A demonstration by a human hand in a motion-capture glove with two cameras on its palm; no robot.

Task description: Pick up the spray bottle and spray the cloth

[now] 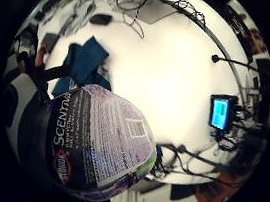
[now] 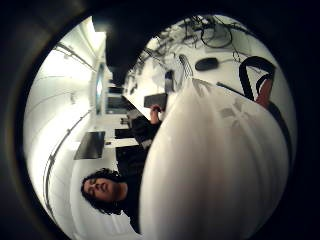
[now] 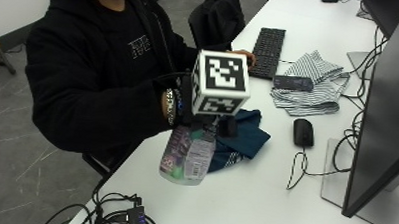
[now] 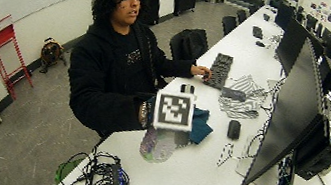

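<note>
While your right hand [image 3: 196, 123] holds the spray bottle [image 3: 187, 156] lifted above the counter [image 3: 263, 194], just beside the teal cloth [image 3: 242, 138], you likely next aim its nozzle at the cloth and squeeze.

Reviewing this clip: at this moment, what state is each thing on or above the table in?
spray bottle: lifted off the table, tilted, held above the table edge.
right hand: grips the bottle's top, mostly hidden.
teal cloth: crumpled, lying on the table beside the bottle.
striped cloth: crumpled, on the table, a dark phone on it.
mouse: resting on the table, untouched.
keyboard: flat, bare hand at its near edge.
</note>
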